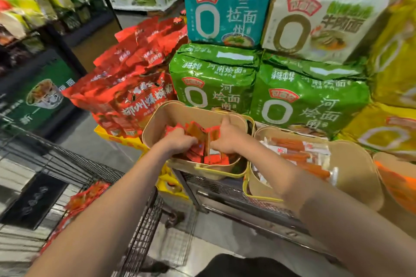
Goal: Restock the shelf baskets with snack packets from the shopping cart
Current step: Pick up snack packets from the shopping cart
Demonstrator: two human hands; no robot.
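i have both hands down in the tan basket, left hand and right hand each grasping red snack packets; more red packets lie in the cart at 7 o'clock

Head view looks down, close over shelf basket.
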